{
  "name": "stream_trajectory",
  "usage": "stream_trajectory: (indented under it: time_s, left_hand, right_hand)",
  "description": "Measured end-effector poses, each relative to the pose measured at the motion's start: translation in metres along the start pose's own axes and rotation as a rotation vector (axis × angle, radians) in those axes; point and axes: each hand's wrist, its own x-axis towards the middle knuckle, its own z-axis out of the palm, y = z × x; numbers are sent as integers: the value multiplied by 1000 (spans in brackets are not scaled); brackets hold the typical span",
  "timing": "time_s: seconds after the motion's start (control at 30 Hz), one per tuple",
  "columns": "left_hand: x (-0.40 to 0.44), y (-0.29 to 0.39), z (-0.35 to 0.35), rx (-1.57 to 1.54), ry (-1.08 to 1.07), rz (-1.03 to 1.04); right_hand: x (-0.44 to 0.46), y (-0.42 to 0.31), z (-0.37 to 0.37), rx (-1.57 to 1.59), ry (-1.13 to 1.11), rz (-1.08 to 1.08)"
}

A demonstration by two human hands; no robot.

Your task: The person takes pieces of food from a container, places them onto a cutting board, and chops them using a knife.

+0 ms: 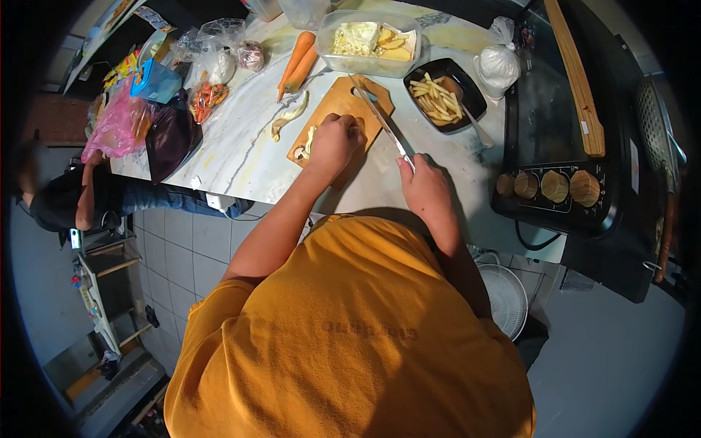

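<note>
My right hand [425,191] is closed round the handle of a knife [381,117], whose blade slants up and left across the right side of a wooden cutting board [334,100]. Over the board's middle is my left hand [334,146], its fingers curled down; what they hold, if anything, is hidden beneath them. Pale pieces [305,144] lie on the board's lower left, beside that hand. A pale peel-like strip [290,117] rests on the marble counter left of the board.
Behind the board are carrots [297,62] and a plastic container [372,64] of cut vegetables. A black bowl [473,98] of fries with a spoon stands right, near a bag of white powder [498,67] and an oven [558,175]. Another person [66,197] is at the far left.
</note>
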Motion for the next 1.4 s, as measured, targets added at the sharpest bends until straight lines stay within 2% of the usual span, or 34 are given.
stream_trajectory:
  time_s: [0.17,0.27,0.33,0.37,0.43,0.47,0.53,0.73,0.83,0.97,1.0,1.1,1.23,1.4]
  left_hand:
    - [9,2,-9,-30,-56,0]
    - [14,4,-17,-41,-133,-104]
    - [17,-2,-25,-391,-249,-386]
    - [19,-7,-27,-388,-252,-384]
    - [23,-19,-29,-721,-243,-411]
    - [28,-25,-31,-717,-245,-407]
    - [38,-25,-40,-917,-224,-463]
    - [101,-22,-60,-943,-135,-372]
    - [140,-18,-60,-880,-26,-252]
    - [184,-29,-49,-796,-2,-254]
    - [189,-31,-49,-796,-5,-249]
    - [198,-37,-50,-480,68,-154]
    - [196,-29,-61,-306,40,-179]
    - [190,-27,-62,-300,51,-160]
  right_hand:
    - [-2,2,-2,9,7,-2]
    - [-3,4,-2,28,4,17]
    - [-3,5,-2,39,7,15]
    - [-3,6,-2,47,9,13]
    - [-1,8,-1,49,15,11]
    - [-1,9,0,46,20,6]
    - [0,10,2,43,28,-2]
    - [2,8,-3,71,17,16]
    - [1,6,-9,72,-9,48]
    - [-1,5,-10,93,-7,37]
    - [0,6,-9,95,-2,40]
    - [0,10,-3,102,-20,39]
    - [0,9,-4,96,-8,39]
    - [1,6,-6,65,-68,50]
